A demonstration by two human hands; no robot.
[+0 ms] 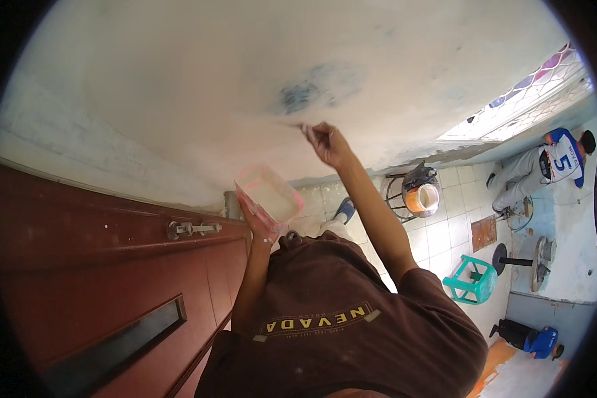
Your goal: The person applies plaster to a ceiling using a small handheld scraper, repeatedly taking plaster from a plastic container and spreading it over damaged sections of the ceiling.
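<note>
My left hand (pixel 261 227) supports a pinkish, see-through plastic tub (pixel 286 213) from its near left side. Pale, creamy paste (pixel 270 192) fills the bottom of it. Higher up, my right hand (pixel 326 143) is closed around what looks like a putty knife (pixel 294 125), its thin blade seen edge-on and blurred against the wall. That pale wall (pixel 199 86) has a smooth, whitish coat, with a dark bluish patch (pixel 300 96) showing just above the blade. Bits of white paste cling to my right fingers.
A reddish-brown door (pixel 113 229) with a metal bolt (pixel 194 229) stands at left. Right of my arm, an orange-rimmed bucket (pixel 422 198) and black bag (pixel 420 175) rest on a round stand. Beyond are a green stool (pixel 471 280), a standing fan (pixel 542 263) and two people (pixel 542 166).
</note>
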